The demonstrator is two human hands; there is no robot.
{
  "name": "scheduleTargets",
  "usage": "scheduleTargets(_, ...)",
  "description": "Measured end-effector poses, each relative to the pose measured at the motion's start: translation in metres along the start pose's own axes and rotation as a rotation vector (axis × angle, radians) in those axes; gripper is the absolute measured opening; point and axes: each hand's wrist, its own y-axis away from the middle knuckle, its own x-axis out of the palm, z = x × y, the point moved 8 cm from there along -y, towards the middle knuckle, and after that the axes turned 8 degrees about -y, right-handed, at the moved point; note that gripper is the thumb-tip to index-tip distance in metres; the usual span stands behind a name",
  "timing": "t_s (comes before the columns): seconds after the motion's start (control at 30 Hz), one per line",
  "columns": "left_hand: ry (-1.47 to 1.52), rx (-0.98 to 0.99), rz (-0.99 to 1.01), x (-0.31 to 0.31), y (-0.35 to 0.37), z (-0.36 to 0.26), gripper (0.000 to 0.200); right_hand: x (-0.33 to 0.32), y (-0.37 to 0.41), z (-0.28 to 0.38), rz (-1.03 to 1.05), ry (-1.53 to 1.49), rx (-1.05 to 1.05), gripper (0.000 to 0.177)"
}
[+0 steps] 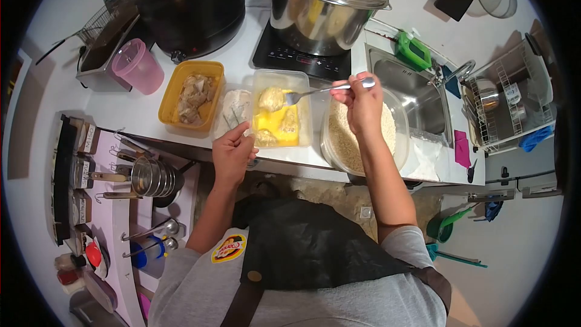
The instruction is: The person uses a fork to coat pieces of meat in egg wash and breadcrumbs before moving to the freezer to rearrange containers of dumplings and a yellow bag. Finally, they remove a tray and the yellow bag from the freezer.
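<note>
I see the right hand (361, 106) with its grip tight on a fork (321, 90), the tip just beside a pale lump (270, 98) at eleven o'clock in the tub (305, 112) of yellow liquid (273, 122); the left hand (233, 152) curls by the tub's eight o'clock side, and I can't tell if it pinches anything. I think sliding the fork low under the lump and letting it drip works best. Mind the bench (115, 109) edge at six o'clock, the big pot (302, 21) at one, and the thin gap before the crumb bowl (402, 137) at three.

close head-worn view, facing forward and down, above counter (121, 109)
</note>
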Motion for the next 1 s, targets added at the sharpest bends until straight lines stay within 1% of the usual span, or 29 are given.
scheduleTargets(0.13,0.074,-0.027,0.004,0.001,0.000,0.014,0.032,0.005,0.001,0.038,0.026,-0.038,-0.143,0.013)
scheduleTargets(0.17,0.068,-0.034,0.009,0.002,0.000,0.017,0.032,0.007,0.002,0.045,0.023,-0.018,-0.152,0.013)
scheduleTargets(0.27,0.071,-0.045,0.002,0.002,0.002,0.025,0.032,0.006,0.004,0.045,0.042,-0.011,-0.143,0.013)
scheduleTargets(0.33,0.065,-0.050,-0.002,0.001,0.002,0.027,0.032,-0.001,0.006,0.033,0.024,0.010,-0.133,0.013)
scheduleTargets(0.4,0.068,-0.046,-0.004,0.001,0.001,0.029,0.032,-0.009,0.007,0.019,-0.023,0.009,-0.052,0.014)
scheduleTargets(0.47,0.065,-0.045,-0.005,0.000,0.002,0.029,0.032,-0.008,0.005,0.021,-0.036,-0.012,-0.054,0.013)
scheduleTargets(0.53,0.067,-0.050,-0.001,0.001,0.004,0.028,0.033,0.003,0.005,0.044,0.009,-0.091,-0.157,0.013)
scheduleTargets(0.57,0.063,-0.058,0.002,0.002,0.004,0.028,0.033,0.007,0.005,0.057,0.026,-0.074,-0.188,0.012)
scheduleTargets(0.67,0.059,-0.062,-0.007,0.000,0.008,0.029,0.033,0.014,0.008,0.078,0.032,-0.117,-0.233,0.012)
scheduleTargets(0.73,0.020,-0.047,-0.042,-0.001,0.008,0.028,0.033,0.007,0.009,0.066,0.034,-0.055,-0.195,0.012)
scheduleTargets(0.77,0.032,-0.048,-0.029,0.001,0.007,0.029,0.033,0.000,0.011,0.052,-0.014,-0.014,-0.161,0.013)
scheduleTargets(0.8,0.034,-0.052,-0.032,-0.001,0.008,0.031,0.033,-0.004,0.014,0.038,0.022,-0.011,-0.116,0.014)
scheduleTargets(0.87,0.041,-0.051,-0.036,-0.003,0.008,0.033,0.032,-0.013,0.015,0.019,-0.030,-0.060,-0.003,0.013)
scheduleTargets(0.93,0.060,-0.040,-0.013,-0.004,0.007,0.033,0.032,-0.008,0.012,0.024,-0.030,-0.102,-0.001,0.013)
scheduleTargets(1.0,0.069,-0.057,-0.023,-0.002,0.007,0.032,0.032,0.000,0.007,0.043,-0.008,-0.118,-0.078,0.013)
